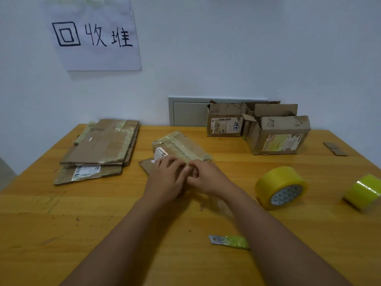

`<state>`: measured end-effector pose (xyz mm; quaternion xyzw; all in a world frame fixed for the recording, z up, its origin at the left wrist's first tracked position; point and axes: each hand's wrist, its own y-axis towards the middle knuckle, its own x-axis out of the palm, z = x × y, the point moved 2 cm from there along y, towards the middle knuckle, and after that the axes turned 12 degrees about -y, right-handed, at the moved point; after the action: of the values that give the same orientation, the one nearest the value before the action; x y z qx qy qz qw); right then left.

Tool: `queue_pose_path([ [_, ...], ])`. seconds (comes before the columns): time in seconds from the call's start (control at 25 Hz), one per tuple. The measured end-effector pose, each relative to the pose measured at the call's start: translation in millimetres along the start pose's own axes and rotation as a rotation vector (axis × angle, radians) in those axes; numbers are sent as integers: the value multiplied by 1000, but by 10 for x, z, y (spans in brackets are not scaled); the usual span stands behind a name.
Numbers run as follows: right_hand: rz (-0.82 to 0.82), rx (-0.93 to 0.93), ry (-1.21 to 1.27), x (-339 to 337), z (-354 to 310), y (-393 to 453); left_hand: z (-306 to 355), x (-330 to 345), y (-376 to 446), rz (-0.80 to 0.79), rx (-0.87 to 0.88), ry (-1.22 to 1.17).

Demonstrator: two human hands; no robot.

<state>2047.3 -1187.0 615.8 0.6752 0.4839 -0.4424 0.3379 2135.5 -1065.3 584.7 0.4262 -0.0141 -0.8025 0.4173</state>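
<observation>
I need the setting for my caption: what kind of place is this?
Likely a cardboard recycling corner: the wall sign reads 回收堆 (recycling pile), flattened boxes lie stacked on the wooden table, and open cartons stand by the wall.

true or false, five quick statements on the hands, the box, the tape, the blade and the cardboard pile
1. The left hand and right hand both touch the near end of the small taped box. True.
2. The flattened cardboard pile lies right of the hands. False: it lies to their left.
3. Two yellow tape rolls sit on the table. True.
4. The blade is held in the right hand. False: it lies on the table by the right forearm.
5. The two back boxes are sealed. False: their flaps stand open.
</observation>
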Motion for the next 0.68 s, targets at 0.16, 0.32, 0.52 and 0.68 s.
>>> queue_pose_path([
  [0.16,130,20,-93,-154,239,-3,-58,-19,23,7,2,-48],
  [0.32,110,117,-111,-106,403,-27,-91,-83,60,-129,-42,-193],
  [0.52,193,109,42,-4,394,-147,-102,-12,-54,-244,-114,-389],
  [0.68,216,191,289,83,437,-139,-76,84,-89,-182,-156,-492],
])
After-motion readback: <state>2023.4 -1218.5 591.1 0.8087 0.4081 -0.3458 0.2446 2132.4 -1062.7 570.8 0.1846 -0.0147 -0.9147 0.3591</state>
